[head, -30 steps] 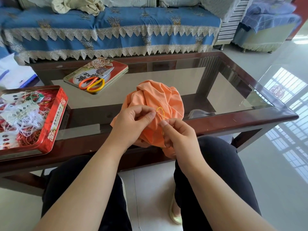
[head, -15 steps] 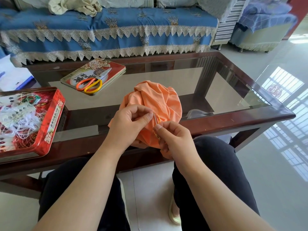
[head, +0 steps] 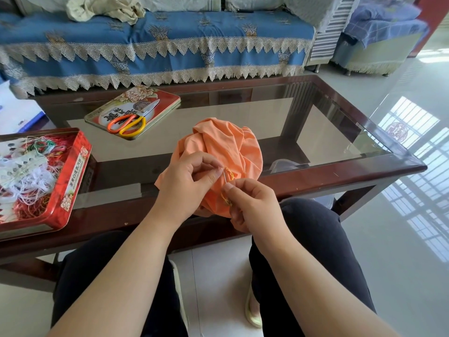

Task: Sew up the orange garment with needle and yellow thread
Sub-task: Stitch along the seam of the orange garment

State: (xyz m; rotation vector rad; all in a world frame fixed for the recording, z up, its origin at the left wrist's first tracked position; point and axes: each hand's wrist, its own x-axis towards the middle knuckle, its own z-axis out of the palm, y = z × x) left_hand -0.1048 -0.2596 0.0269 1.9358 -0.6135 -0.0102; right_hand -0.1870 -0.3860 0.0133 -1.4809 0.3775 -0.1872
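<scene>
A bunched orange garment (head: pixel 226 144) is held above the near edge of the glass table (head: pixel 323 132). My left hand (head: pixel 188 181) grips its left side, thumb and forefinger pinching the cloth beside the seam. A thin needle (head: pixel 225 176) stands between the two hands, its tip at my left fingertips. My right hand (head: pixel 252 205) pinches the needle's lower end. Yellow thread (head: pixel 229 172) loops by the needle, and more of it hangs on the cloth under my right thumb.
A red tin (head: pixel 73 176) full of tangled threads sits at the table's left. Further back, orange-and-yellow scissors (head: pixel 128 122) lie on a tin lid (head: pixel 160 98). A blue-covered sofa (head: pixel 155 45) stands behind the table. My knees are under its near edge.
My right hand has risen and closed in on my left hand, bringing the needle up to the cloth at my left fingertips. The loose thread loop has shrunk.
</scene>
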